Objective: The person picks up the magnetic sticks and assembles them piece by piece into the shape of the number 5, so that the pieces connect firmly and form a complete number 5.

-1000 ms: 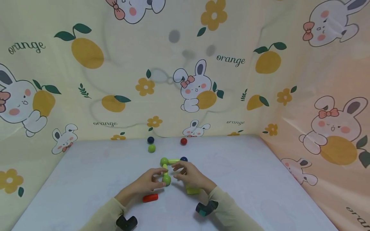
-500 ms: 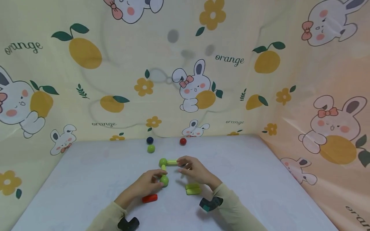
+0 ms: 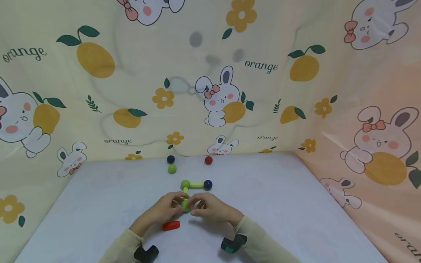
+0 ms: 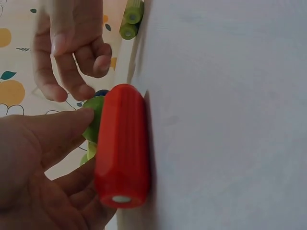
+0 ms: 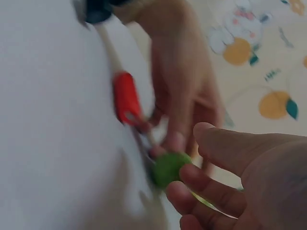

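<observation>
My left hand [image 3: 164, 209] pinches a green ball [image 3: 186, 206] between thumb and fingers at the near end of a magnetic stick-and-ball piece. From this ball a light green stick [image 3: 185, 190] runs back to a second green ball [image 3: 185, 184]. Another light green stick [image 3: 196, 185] goes right from there to a dark blue ball [image 3: 208, 185]. Reaching in from the right, my right hand [image 3: 213, 208] has loosely bent fingers, their tips beside the near green ball [image 5: 169, 168]. The left wrist view shows nothing between those fingers.
A red stick [image 3: 171, 225] lies in front of the left hand. Two green sticks [image 4: 130, 21] lie near the right hand, hidden in the head view. At the back are a dark blue ball [image 3: 170, 159], a green ball [image 3: 172, 168] and a red ball [image 3: 208, 160].
My right hand has gone from the near green ball to the dark blue ball, then back toward the near green ball. My left hand stays at that ball.
</observation>
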The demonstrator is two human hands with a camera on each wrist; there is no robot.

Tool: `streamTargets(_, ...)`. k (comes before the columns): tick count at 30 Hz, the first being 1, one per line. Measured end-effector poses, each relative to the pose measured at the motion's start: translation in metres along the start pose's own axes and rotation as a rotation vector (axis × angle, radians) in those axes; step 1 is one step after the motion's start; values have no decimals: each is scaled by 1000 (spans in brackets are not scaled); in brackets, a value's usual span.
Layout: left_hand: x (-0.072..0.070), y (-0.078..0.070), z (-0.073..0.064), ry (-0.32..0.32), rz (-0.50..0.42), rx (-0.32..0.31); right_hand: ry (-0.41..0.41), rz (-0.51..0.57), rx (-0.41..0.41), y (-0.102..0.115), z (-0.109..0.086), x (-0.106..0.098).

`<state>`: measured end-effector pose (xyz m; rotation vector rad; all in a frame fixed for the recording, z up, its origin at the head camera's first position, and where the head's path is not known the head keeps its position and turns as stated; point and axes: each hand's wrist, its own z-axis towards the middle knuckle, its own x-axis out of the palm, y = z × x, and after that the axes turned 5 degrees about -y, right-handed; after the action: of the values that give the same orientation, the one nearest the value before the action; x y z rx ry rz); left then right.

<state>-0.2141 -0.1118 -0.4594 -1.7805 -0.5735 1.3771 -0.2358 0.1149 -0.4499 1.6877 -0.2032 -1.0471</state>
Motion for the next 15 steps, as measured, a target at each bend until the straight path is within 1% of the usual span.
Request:
streamTargets(5, -2, 6, 3, 31, -26, 45, 53, -21, -16, 10, -1, 17)
streamTargets(9, -4, 8, 4, 49, -59, 56, 81, -12, -38, 16, -3, 29)
streamTargets(15, -8, 9, 4, 54, -78, 69, 109, 14, -72, 15, -5, 41)
